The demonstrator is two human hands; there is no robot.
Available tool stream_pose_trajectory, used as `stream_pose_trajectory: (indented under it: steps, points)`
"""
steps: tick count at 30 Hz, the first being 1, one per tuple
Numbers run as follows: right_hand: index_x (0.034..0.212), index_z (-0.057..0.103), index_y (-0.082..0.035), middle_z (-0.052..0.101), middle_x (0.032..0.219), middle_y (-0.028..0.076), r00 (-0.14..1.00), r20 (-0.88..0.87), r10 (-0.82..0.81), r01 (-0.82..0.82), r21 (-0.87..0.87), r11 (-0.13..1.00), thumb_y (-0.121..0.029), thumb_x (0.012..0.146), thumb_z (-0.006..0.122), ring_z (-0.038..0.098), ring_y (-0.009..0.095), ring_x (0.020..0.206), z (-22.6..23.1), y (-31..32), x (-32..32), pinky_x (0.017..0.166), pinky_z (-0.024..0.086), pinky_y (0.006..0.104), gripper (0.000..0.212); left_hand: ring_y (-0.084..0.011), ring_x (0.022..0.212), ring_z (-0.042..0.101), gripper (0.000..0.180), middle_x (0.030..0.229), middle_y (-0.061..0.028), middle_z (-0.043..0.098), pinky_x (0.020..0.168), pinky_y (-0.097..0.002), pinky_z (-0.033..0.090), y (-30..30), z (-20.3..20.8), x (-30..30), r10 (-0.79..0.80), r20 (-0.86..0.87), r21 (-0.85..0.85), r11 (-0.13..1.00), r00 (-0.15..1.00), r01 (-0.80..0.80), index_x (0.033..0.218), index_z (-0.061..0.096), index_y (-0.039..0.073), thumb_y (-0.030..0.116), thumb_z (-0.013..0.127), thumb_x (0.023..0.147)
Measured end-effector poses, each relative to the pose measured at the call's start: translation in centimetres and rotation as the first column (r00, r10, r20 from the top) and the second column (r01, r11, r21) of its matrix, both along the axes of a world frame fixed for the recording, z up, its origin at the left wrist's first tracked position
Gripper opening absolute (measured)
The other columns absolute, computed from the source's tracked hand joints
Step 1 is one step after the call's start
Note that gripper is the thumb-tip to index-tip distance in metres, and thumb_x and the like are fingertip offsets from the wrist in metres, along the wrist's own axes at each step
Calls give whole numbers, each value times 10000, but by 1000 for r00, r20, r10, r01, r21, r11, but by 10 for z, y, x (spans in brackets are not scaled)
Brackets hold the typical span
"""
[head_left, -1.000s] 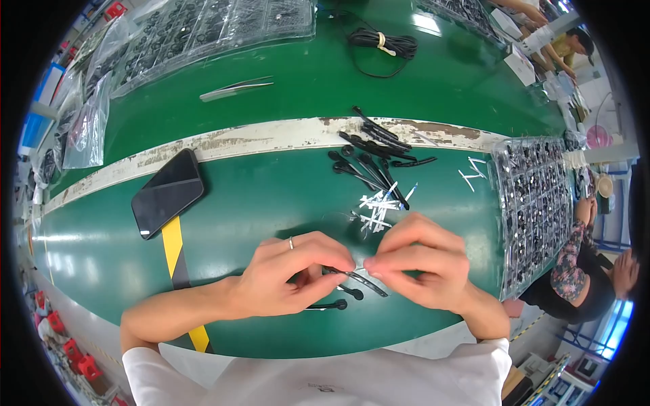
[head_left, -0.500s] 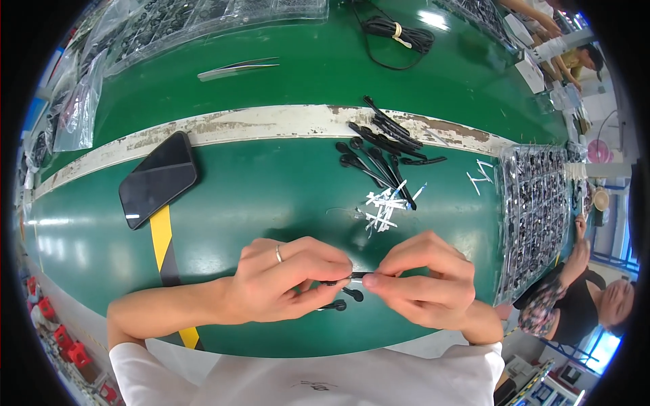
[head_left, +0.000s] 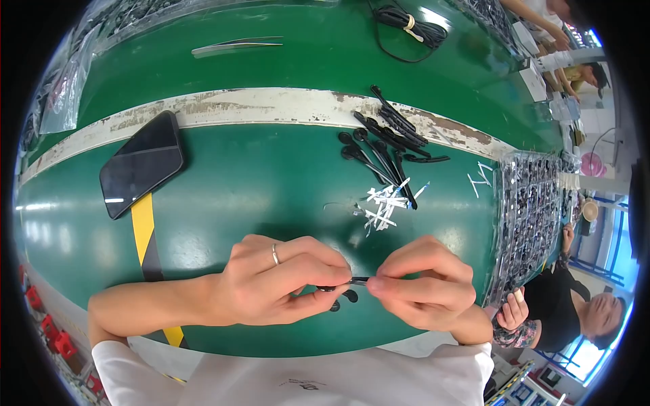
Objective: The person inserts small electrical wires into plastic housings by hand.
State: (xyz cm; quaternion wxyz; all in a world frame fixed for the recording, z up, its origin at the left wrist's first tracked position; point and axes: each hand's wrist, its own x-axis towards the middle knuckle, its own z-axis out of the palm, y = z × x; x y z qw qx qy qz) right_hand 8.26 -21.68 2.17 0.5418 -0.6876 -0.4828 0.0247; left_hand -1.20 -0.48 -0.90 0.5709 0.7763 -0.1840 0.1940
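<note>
Above the near part of the green table, my left hand (head_left: 284, 277) is closed in a pinch on a slim black stick-like part (head_left: 359, 280), whose rounded dark end shows below the fingers. My right hand (head_left: 430, 283) pinches the other end, so only a short length shows between my fingertips. Below the hands, similar black round-ended pieces (head_left: 350, 296) lie on the table, partly hidden. Beyond my right hand lies a small pile of white paper-like strips (head_left: 387, 205). Several black round-ended sticks (head_left: 399, 122) are heaped just past it.
A dark smartphone (head_left: 143, 159) lies at left beside yellow-and-black tape (head_left: 142, 233). Past the worn white ledge (head_left: 257, 108) are tweezers (head_left: 237, 45) and a coiled black cable (head_left: 413, 30). A clear compartment tray (head_left: 531, 213) borders the right, near another person's hand (head_left: 512, 311).
My view has shifted slightly. Both hands keep their pinch on the black part, with little change in position. At right, the other person's hand has come up beside the tray.
</note>
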Motion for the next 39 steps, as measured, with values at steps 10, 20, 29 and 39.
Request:
stream_pose_trajectory:
  steps: [10, 20, 29, 39]
  points:
    - [874, 786, -54, 645, 818, 50, 999, 36, 20, -19, -23, 1000, 93, 630, 821, 594, 132, 627, -2, 2, 3, 473, 443, 232, 287, -85, 512, 593, 243, 917, -101, 728, 400, -199, 451, -1, 0, 1, 7, 15, -11, 1000, 1000, -7, 926, 676, 13, -24, 827, 739]
    - [914, 760, -24, 653, 844, 71, 999, -47, 24, -28, -100, 995, 88, 654, 824, 625, 185, 701, 2, 1, 5, 551, 476, 277, 291, -90, 519, 602, 252, 911, -108, 730, 413, -202, 461, -1, -1, 3, 13, 32, 4, 1000, 999, -13, 920, 675, 15, -21, 836, 730]
    - [919, 762, -20, 654, 829, 70, 998, -51, 23, -28, -100, 995, 79, 654, 835, 623, 177, 692, 2, -1, 5, 543, 464, 273, 292, -102, 537, 616, 251, 883, -115, 728, 413, -206, 462, -1, -1, 4, 19, 46, 15, 1000, 999, -20, 910, 671, 12, -21, 838, 726]
    - [898, 760, -7, 657, 823, 74, 999, -33, 16, -19, -112, 993, 90, 656, 831, 629, 182, 706, 1, -2, 3, 559, 465, 274, 270, -112, 543, 627, 237, 877, -127, 728, 428, -212, 491, -1, 0, 4, 3, 60, 49, 999, 998, -6, 909, 669, -1, -20, 832, 738]
